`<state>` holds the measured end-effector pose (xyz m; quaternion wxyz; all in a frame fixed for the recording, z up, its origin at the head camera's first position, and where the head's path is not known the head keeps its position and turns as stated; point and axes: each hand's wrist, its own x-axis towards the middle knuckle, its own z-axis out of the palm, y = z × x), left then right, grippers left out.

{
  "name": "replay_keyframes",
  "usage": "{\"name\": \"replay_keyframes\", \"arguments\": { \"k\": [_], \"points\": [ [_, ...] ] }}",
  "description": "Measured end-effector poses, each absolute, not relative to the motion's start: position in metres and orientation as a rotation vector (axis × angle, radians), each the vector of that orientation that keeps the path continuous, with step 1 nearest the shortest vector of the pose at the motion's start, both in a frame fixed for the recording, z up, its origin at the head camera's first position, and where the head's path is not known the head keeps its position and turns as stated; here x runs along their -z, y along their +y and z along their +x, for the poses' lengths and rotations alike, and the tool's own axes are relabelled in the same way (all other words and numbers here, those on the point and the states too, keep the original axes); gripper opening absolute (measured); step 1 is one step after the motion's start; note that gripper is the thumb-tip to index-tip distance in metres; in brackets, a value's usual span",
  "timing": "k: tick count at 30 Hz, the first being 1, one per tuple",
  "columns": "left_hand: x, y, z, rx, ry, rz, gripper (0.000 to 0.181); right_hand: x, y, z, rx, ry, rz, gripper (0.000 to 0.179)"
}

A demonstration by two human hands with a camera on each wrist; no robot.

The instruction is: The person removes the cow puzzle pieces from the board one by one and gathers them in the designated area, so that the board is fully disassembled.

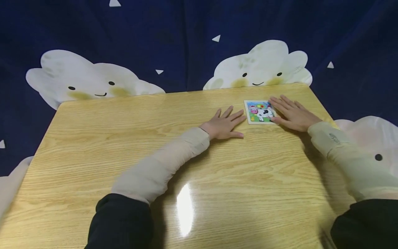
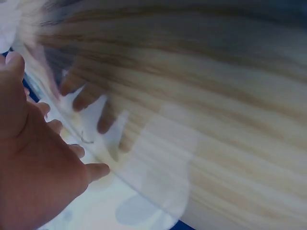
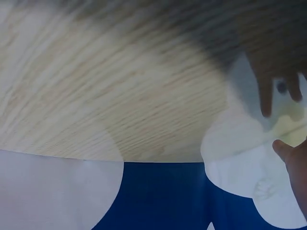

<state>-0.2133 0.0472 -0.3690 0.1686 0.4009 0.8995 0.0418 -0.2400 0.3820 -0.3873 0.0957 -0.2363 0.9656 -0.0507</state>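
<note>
Card [image 1: 259,112] lies flat on the table [image 1: 93,155], over toward its far right part, between my two hands and short of the far edge. My right hand [image 1: 293,114] is the nearer: its thumb and front fingers lie across the right border, hiding part of it from the head view. My left hand [image 1: 225,123] sits just off the opposite border, fingers pointing at it; whether a fingertip meets the edge I cannot tell.

So the card is to the right of my left hand and to the left of my right, and that flanked position seems to me the relation any handling turns on. With one border covered, I cannot judge a long axis; what shows looks nearly square. The printed cow [image 1: 264,112] stands upright to me, its head toward my left hand.

Neither hand clamps anything. My left fingers are straight and spread apart; my right fingers are extended too, with the thumb held away from them. Whether the right ones press or only rest over the card, I cannot tell. Neither wrist view settles it, since the card shows in neither.
</note>
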Motion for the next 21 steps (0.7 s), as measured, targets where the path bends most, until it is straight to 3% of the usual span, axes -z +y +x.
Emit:
{"name": "replay_keyframes", "arguments": {
  "k": [9,21],
  "points": [
    [0.373,0.069,-0.218,-0.031,2.585,1.100,0.074,0.392,0.378,-0.240,0.089,2.846,-0.709,0.073],
    [0.369,0.050,-0.206,-0.023,2.527,1.120,0.079,0.394,0.358,-0.222,0.065,2.835,-0.730,0.072]
  ]
}}
